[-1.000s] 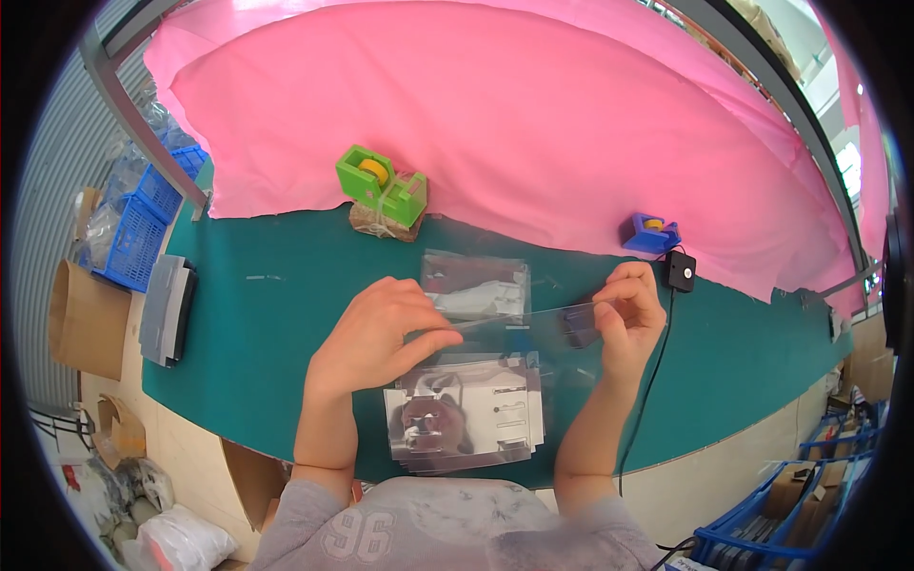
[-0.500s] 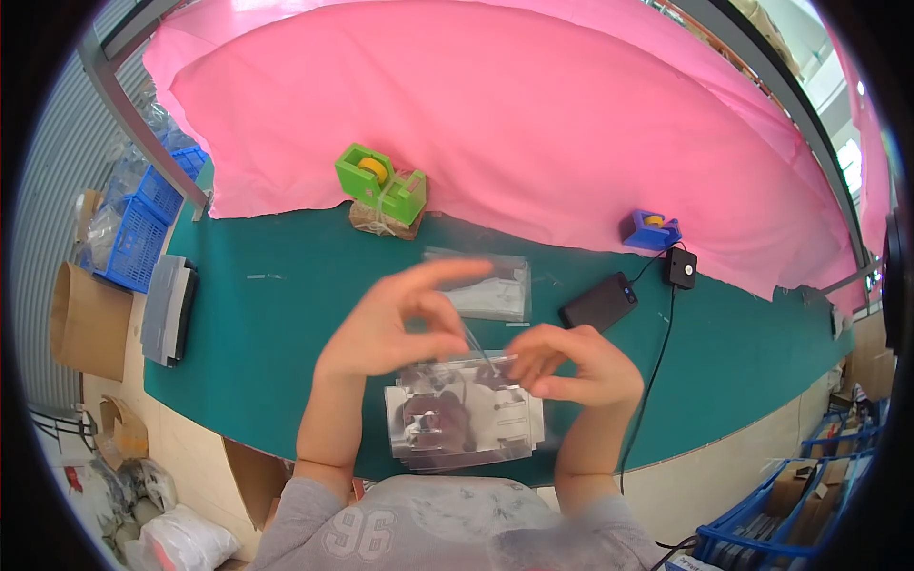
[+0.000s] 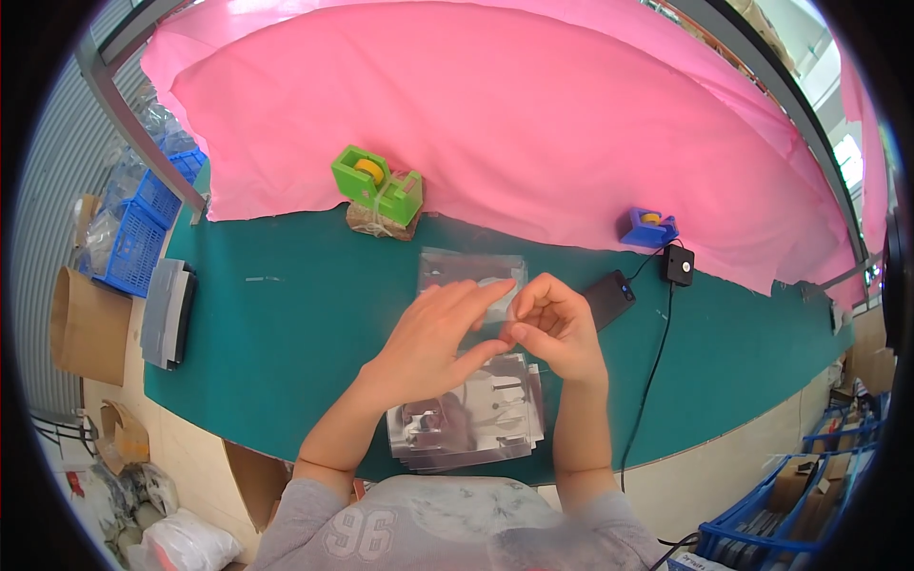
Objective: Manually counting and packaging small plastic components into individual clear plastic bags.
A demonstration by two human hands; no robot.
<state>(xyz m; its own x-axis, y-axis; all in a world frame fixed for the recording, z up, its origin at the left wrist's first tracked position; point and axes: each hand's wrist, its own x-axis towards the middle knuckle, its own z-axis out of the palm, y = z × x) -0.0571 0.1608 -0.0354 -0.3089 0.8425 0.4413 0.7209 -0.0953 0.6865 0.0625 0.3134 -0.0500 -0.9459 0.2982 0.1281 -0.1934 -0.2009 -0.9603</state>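
Note:
Over the table's near middle, my left hand [image 3: 433, 338] is held out with its fingers stretched and its thumb apart. Its fingertips come close to my right hand [image 3: 562, 333], whose fingers are curled in a pinch. Whatever lies in that pinch, if anything, is too small or too clear to make out. Below both hands is a stack of clear plastic pouches [image 3: 476, 433] with flat pale and dark contents. Another clear pouch [image 3: 447, 262] lies flat just beyond my hands, partly covered by them.
A green tape dispenser [image 3: 390, 195] tied to a block [image 3: 367, 221] stands beyond; a blue dispenser [image 3: 643, 228] is farther right. A black power-bank-like device [image 3: 609, 300] and a cabled black box [image 3: 678, 266] lie right. Grey flat pieces [image 3: 169, 314] rest at the left edge.
My left hand has moved right and turned, bringing its fingertips to my right hand. The right hand has shifted slightly up and left. A thin clear strip seen between them no longer shows.

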